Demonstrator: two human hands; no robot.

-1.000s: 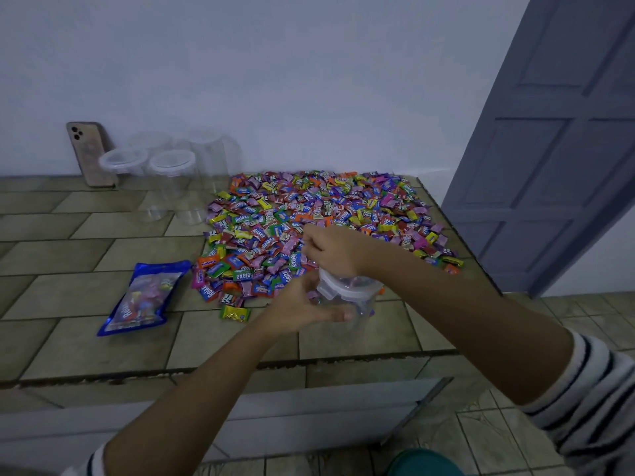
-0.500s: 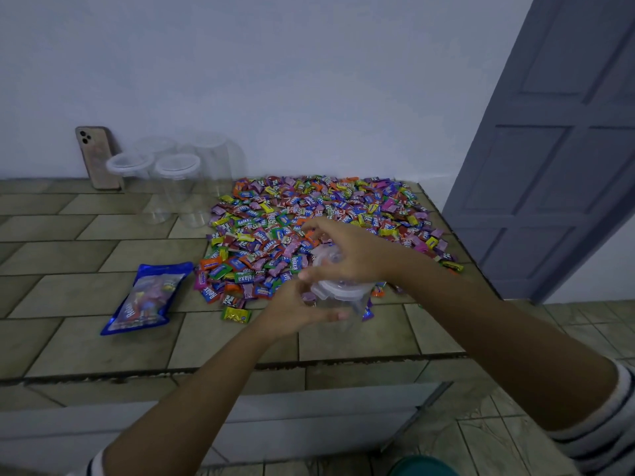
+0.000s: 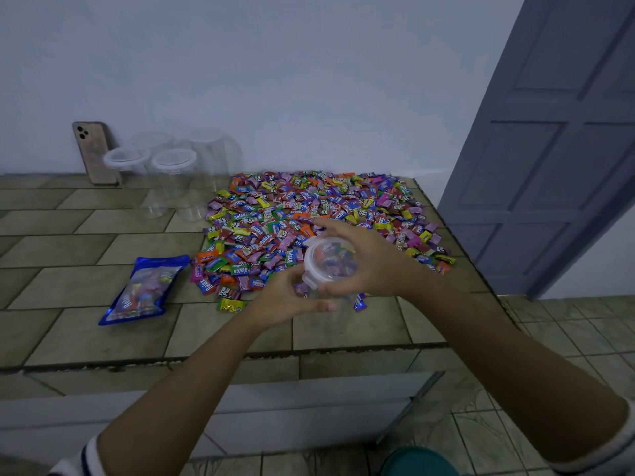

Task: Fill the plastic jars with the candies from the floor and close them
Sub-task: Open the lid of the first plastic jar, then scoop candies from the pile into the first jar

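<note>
A clear plastic jar (image 3: 328,266) with a white-rimmed lid is held above the tiled ledge, tilted so its top faces me; colourful candies show through it. My left hand (image 3: 285,298) grips the jar's lower left side. My right hand (image 3: 364,261) wraps around the lid and right side. Behind the jar a wide pile of wrapped candies (image 3: 309,218) covers the tiles. Several empty clear jars (image 3: 173,180) stand near the wall at the back left.
A blue candy bag (image 3: 144,290) lies flat left of the pile. A phone (image 3: 94,152) leans against the wall. A grey door (image 3: 549,142) stands at the right. The ledge drops off at its front edge (image 3: 223,359) and right side.
The jar has been lifted and tilted toward me, so its lid now faces the camera. My right hand has shifted from on top of the lid to its right side.
</note>
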